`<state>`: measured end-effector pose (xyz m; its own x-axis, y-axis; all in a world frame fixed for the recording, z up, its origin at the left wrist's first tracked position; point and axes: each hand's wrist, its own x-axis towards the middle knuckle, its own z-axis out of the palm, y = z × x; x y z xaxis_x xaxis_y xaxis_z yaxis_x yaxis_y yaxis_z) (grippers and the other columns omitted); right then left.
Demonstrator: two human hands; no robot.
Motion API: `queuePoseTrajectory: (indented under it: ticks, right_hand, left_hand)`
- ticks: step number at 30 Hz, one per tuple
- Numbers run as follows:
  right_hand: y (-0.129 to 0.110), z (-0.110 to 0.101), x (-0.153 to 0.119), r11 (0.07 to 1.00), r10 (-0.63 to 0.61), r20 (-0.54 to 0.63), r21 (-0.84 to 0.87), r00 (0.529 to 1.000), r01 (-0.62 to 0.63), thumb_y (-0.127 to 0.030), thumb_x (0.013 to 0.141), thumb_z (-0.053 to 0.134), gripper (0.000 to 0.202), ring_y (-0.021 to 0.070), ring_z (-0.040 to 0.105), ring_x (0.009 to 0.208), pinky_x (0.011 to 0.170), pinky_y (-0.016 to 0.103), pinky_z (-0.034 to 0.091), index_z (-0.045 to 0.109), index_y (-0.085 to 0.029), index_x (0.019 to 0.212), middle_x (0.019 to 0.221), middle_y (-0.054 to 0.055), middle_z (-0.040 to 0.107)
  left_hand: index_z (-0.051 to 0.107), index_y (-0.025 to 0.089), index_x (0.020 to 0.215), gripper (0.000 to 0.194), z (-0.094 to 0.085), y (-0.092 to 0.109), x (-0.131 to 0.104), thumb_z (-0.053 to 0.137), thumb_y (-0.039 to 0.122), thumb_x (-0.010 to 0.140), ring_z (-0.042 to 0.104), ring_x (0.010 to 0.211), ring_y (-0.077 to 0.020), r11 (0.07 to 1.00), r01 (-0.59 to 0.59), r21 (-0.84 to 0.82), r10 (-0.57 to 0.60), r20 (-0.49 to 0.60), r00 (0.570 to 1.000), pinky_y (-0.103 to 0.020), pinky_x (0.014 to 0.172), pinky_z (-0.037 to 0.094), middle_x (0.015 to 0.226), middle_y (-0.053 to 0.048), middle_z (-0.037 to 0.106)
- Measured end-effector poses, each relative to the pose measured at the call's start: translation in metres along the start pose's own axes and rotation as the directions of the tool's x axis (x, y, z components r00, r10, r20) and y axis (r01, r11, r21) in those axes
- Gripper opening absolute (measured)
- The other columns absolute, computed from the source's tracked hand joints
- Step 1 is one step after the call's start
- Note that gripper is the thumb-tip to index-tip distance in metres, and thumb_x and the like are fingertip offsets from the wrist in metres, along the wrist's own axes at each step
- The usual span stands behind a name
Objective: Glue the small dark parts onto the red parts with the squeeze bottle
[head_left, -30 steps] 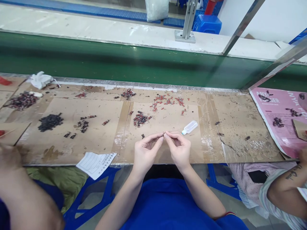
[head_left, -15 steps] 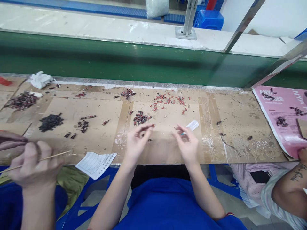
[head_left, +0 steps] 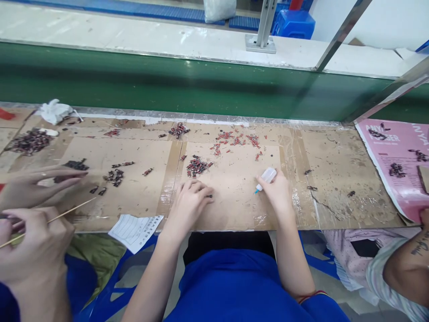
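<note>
My right hand (head_left: 279, 190) is closed around a small translucent squeeze bottle (head_left: 267, 176) with a thin blue tip slanting down at the cardboard. Palm down over the cardboard (head_left: 234, 210), my left hand (head_left: 190, 201) has its fingers bent and a little apart. A small dark piece (head_left: 209, 196) shows at its fingertips; what lies under the palm is hidden. Just beyond that hand is a heap of small black-and-red parts (head_left: 197, 166). Loose red pieces (head_left: 237, 140) are scattered farther back.
At left, a co-worker's hands (head_left: 36, 237) hold a thin wooden stick (head_left: 72, 210) near a dark heap (head_left: 76, 165). A paper slip (head_left: 136, 232) overhangs the front edge. A green wall (head_left: 167, 82) runs behind; a pink sheet (head_left: 392, 165) lies right, near another person's arm (head_left: 409, 264).
My right hand has taken up the squeeze bottle, which lay behind it, and moved right. My left hand has lowered onto the cardboard. One of the co-worker's hands has reached to the dark heap.
</note>
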<state>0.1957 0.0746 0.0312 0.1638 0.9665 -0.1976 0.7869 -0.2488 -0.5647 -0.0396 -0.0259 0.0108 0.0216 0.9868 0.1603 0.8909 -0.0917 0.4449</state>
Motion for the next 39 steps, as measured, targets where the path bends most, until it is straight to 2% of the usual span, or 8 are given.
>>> queuePoseTrajectory:
  ticks: [3,5,8,12,15,19,27,39]
  right_hand:
    - [0.007,-0.002,0.001,0.938,0.027,0.137,0.338,0.990,-0.073,-0.035,0.064,0.074,0.047,0.0271,0.069,0.072,0.069,0.039,0.053,0.061,-0.015,0.104,0.069,0.005,0.070]
    - [0.012,-0.004,-0.002,0.796,-0.012,0.271,0.586,0.962,-0.155,-0.033,0.059,0.078,0.043,0.0231,0.069,0.067,0.066,0.036,0.055,0.062,-0.017,0.096,0.069,0.003,0.070]
    - [0.016,-0.003,-0.009,0.582,-0.121,0.369,0.778,0.921,-0.235,-0.033,0.053,0.083,0.034,0.0189,0.069,0.070,0.068,0.032,0.057,0.064,-0.019,0.077,0.074,0.002,0.072]
    - [0.016,0.006,-0.014,0.398,-0.097,0.314,0.882,0.944,-0.253,-0.042,0.053,0.084,0.036,0.0139,0.064,0.060,0.054,0.024,0.053,0.065,-0.018,0.072,0.068,0.000,0.069]
    - [0.014,0.016,-0.016,0.325,-0.020,0.214,0.925,0.977,-0.196,-0.052,0.057,0.079,0.039,0.0087,0.053,0.046,0.037,0.019,0.038,0.060,-0.018,0.065,0.055,-0.003,0.061]
    - [0.013,0.026,-0.025,0.357,0.042,0.127,0.924,0.991,-0.133,-0.050,0.058,0.077,0.038,0.0059,0.043,0.041,0.036,0.019,0.027,0.056,-0.017,0.060,0.052,-0.004,0.056]
    - [0.008,0.044,-0.051,0.548,-0.013,-0.099,0.831,0.995,0.090,-0.041,0.065,0.073,0.032,0.0117,0.051,0.049,0.050,0.025,0.042,0.054,-0.018,0.055,0.051,-0.002,0.056]
    - [0.011,0.052,-0.055,0.615,-0.097,-0.055,0.781,0.994,0.103,-0.041,0.070,0.073,0.027,0.0177,0.062,0.061,0.057,0.028,0.049,0.063,-0.016,0.066,0.065,0.004,0.067]
  left_hand:
    - [0.071,0.026,0.092,0.016,-0.001,0.012,-0.003,0.059,0.017,0.086,0.054,0.100,-0.0284,0.995,0.006,0.102,-0.018,0.110,0.994,-0.044,0.087,0.036,0.089,-0.006,0.072]
    - [0.071,0.025,0.097,0.023,-0.001,0.014,-0.002,0.054,0.011,0.087,0.054,0.099,-0.0280,0.992,-0.007,0.127,-0.011,0.143,0.990,-0.044,0.087,0.036,0.092,-0.007,0.071]
    - [0.069,0.025,0.106,0.035,0.005,0.014,0.000,0.047,0.005,0.088,0.054,0.099,-0.0262,0.996,-0.015,0.083,0.006,0.114,0.993,-0.042,0.085,0.035,0.099,-0.009,0.070]
    - [0.071,0.028,0.101,0.032,0.019,0.021,0.002,0.046,0.012,0.092,0.058,0.097,-0.0215,0.990,-0.011,-0.139,0.019,0.053,0.998,-0.038,0.085,0.036,0.097,-0.005,0.071]
    - [0.073,0.028,0.092,0.023,0.032,0.029,0.001,0.051,0.019,0.092,0.060,0.098,-0.0211,0.967,0.030,-0.253,-0.016,0.055,0.998,-0.040,0.090,0.034,0.092,-0.003,0.074]
    - [0.074,0.028,0.082,0.010,0.043,0.034,-0.004,0.066,0.022,0.084,0.059,0.109,-0.0266,0.961,0.121,-0.248,-0.125,0.000,0.992,-0.046,0.095,0.029,0.087,-0.002,0.076]
    - [0.072,0.028,0.094,0.021,0.037,0.031,-0.009,0.073,0.016,0.076,0.062,0.111,-0.0274,0.937,0.207,-0.282,-0.209,0.022,0.978,-0.046,0.093,0.034,0.094,-0.002,0.077]
    - [0.073,0.026,0.088,0.015,0.031,0.035,-0.003,0.073,0.018,0.075,0.063,0.111,-0.0286,0.894,0.302,-0.330,-0.296,0.072,0.953,-0.051,0.099,0.035,0.080,-0.003,0.077]
